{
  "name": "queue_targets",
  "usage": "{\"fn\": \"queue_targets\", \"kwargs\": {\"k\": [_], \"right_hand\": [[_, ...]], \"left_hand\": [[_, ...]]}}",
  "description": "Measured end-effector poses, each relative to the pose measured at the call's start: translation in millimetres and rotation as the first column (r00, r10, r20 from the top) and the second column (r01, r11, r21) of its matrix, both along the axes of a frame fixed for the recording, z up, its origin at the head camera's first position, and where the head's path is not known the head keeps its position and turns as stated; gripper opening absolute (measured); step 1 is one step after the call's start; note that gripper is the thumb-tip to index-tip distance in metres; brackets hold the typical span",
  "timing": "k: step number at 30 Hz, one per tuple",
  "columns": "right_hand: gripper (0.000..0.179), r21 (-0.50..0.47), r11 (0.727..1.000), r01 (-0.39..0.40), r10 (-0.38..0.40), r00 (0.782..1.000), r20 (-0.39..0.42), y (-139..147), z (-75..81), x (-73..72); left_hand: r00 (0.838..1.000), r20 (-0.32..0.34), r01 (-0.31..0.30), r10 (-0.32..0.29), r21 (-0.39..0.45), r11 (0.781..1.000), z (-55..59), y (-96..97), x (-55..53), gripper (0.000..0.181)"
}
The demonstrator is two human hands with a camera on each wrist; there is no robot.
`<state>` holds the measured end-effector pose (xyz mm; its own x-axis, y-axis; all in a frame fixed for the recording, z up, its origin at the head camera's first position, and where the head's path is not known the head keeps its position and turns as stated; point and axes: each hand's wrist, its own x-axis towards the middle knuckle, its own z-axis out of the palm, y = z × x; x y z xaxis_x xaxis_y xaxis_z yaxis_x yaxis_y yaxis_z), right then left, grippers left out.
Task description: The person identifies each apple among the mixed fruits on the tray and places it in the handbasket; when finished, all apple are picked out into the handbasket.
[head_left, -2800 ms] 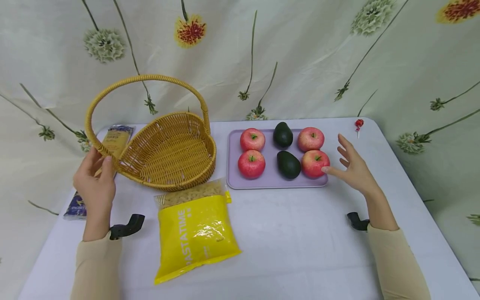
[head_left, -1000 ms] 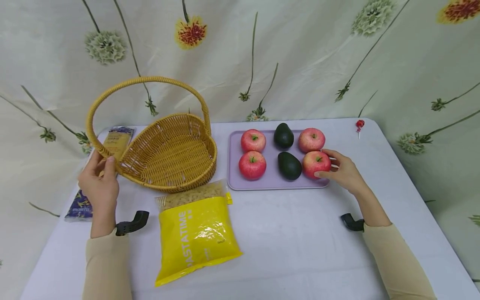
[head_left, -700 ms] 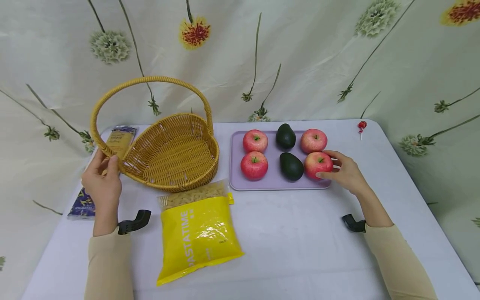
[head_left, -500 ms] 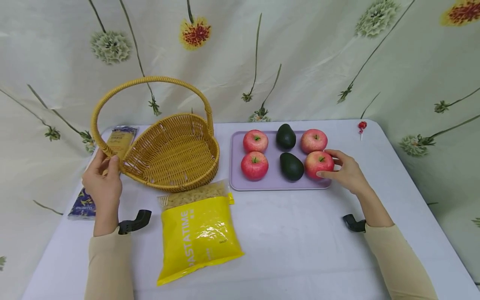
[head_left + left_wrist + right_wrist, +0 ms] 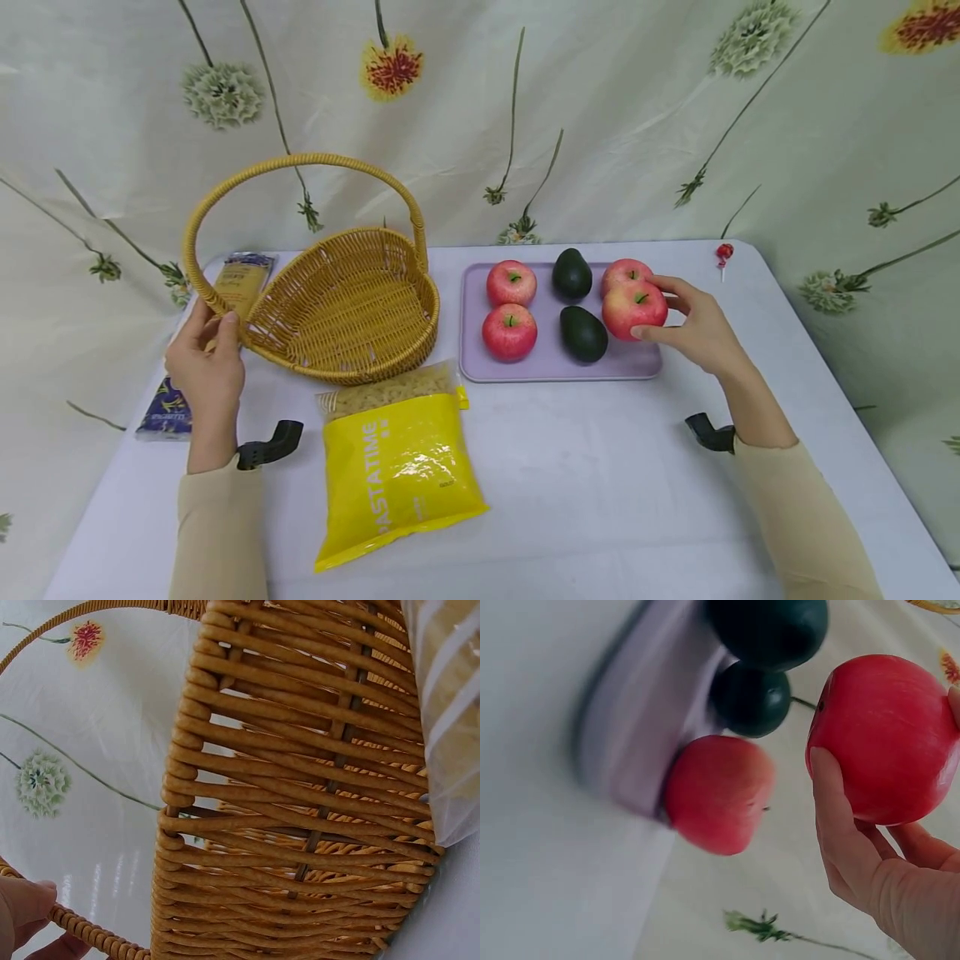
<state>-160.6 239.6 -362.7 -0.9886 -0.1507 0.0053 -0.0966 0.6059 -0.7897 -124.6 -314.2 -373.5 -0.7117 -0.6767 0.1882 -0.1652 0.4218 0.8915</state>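
Red apple (image 5: 634, 311) sits in the right hand (image 5: 701, 327), thumb on its near side and fingers curled round the far side; I see it held over the right end of the lilac tray (image 5: 637, 365). My right wrist feed shows a gap between it and the rear right apple (image 5: 625, 270). Two more apples stand at the tray's left end, a rear left apple (image 5: 511, 282) and a front left apple (image 5: 510, 332). Between the ends I have a far avocado (image 5: 572, 274) and a near avocado (image 5: 583, 334).

Over on the left, the left hand (image 5: 206, 371) pinches the handle (image 5: 315, 158) of the wicker basket (image 5: 352, 310) at its left foot; the rear fingers are partly hidden, so I can't fully judge their grip. In front of the basket lies a yellow pasta bag (image 5: 401, 467); a blue-and-gold packet (image 5: 242, 283) lies partly behind that hand. I also see a red lollipop (image 5: 723, 251) near the far right corner.
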Motion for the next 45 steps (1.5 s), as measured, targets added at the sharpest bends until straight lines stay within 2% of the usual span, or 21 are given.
{"fn": "queue_targets", "kwargs": {"k": [3,7,12,17,21,30,37,42,45], "right_hand": [[0.073,-0.029,0.999,-0.023,0.022,1.0,-0.012,-10,9.1,-4.7],[0.071,-0.088,0.993,-0.074,0.072,0.997,-0.025,-30,20.6,-14.7],[0.073,-0.16,0.977,-0.144,0.143,0.99,-0.02,-67,35.3,-29.2],[0.074,-0.183,0.949,-0.255,0.249,0.967,-0.058,-113,48.8,-42.2],[0.075,-0.183,0.929,-0.323,0.312,0.946,-0.088,-151,53.0,-51.2],[0.079,-0.139,0.896,-0.421,0.408,0.906,-0.112,-234,41.8,-69.4],[0.08,0.038,0.885,-0.465,0.465,0.875,-0.133,-285,22.5,-80.9],[0.078,0.121,0.858,-0.499,0.512,0.849,-0.129,-313,10.7,-85.0],[0.078,0.163,0.848,-0.504,0.524,0.845,-0.112,-325,4.9,-85.0]], "left_hand": [[1.0,0.0,-0.002,0.002,0.01,1.0,0.0,-0.3,0.1,0.04],[1.0,0.006,0.0,0.0,-0.03,1.0,-0.4,-0.5,0.2,0.04],[0.999,0.031,-0.008,0.01,-0.05,0.999,1.3,0.4,-0.4,0.04],[0.999,0.04,-0.01,0.012,-0.06,0.998,1.7,1.7,-1.9,0.04],[0.999,0.042,-0.003,0.006,-0.066,0.998,1.1,2.4,-4.4,0.04],[0.999,0.05,-0.008,0.011,-0.07,0.998,0.0,0.7,-6.1,0.041],[0.999,0.05,-0.016,0.02,-0.087,0.996,-0.5,0.8,-4.3,0.041],[0.999,0.026,-0.021,0.024,-0.091,0.996,-0.6,1.5,-1.3,0.04],[1.0,0.014,-0.022,0.024,-0.099,0.995,-1.6,1.5,0.6,0.04]]}}
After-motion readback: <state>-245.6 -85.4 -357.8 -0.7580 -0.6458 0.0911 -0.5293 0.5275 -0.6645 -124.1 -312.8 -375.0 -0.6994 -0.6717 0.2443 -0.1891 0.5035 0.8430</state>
